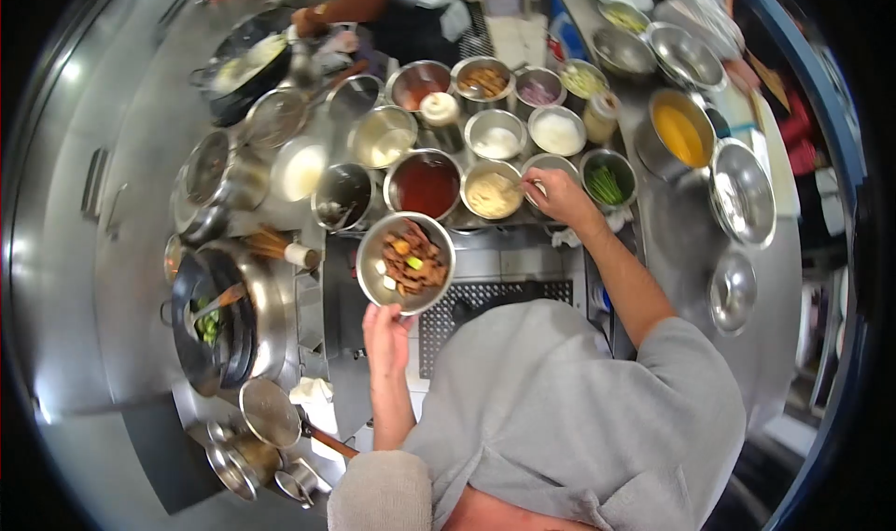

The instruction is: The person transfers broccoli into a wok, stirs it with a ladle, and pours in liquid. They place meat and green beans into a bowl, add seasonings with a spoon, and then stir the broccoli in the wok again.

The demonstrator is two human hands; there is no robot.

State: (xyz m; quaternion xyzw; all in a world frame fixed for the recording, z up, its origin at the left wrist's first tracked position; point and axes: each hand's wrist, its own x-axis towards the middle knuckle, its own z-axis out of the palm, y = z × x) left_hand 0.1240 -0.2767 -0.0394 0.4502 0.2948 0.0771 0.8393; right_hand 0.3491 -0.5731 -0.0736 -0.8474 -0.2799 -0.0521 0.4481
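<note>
My left hand (385, 340) grips the near rim of a steel bowl (371, 288), holding it up in front of my body. Inside lie browned strips of meat (417, 262) with a few yellow, white and green pieces. My right hand (560, 195) reaches out over a steel container (551, 164) in the front row, its fingers drawn together. Whatever they hold, if anything, is too small to make out. Beside it stand a container of pale, beige paste or powder (493, 195) and one with cut green herbs (607, 186).
Several more ingredient containers, among them a red sauce (423, 186) and a white powder (557, 131), crowd the counter. On the left, a wok (213, 321) holds greens and a wooden-handled tool. An orange liquid fills a pot (661, 158) at right. Another person's arm (345, 4) works over a far wok (245, 69).
</note>
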